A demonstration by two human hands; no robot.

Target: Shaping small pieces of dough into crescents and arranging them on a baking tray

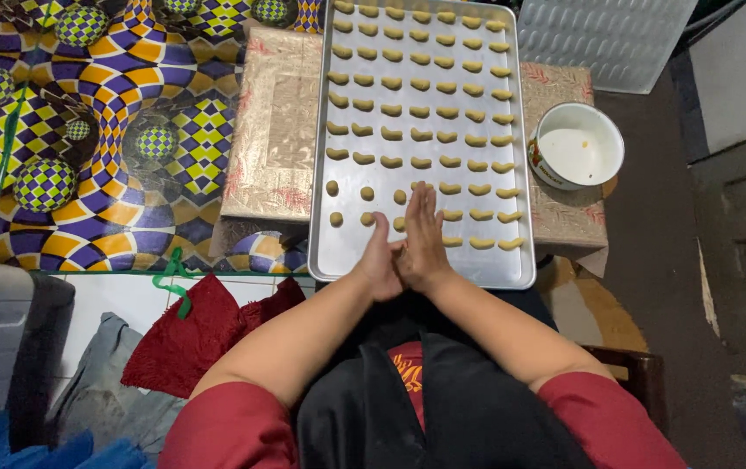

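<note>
Both palms are pressed flat together, left hand [380,260] against right hand [425,236], fingers straight; can't tell if any dough is between them. They hover over the near edge of the metal baking tray [512,269], beside rows of dough pieces [419,111]. White bowl [576,146] sits right.

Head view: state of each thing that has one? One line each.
left hand: flat, palm pressed against the right
right hand: flat, upright, pressed to the left; anything between them hidden
baking tray: mostly filled with rows
curved dough pieces: shaped, in rows
round dough balls: unshaped, lower left of tray
white bowl: upright, nearly empty
</note>
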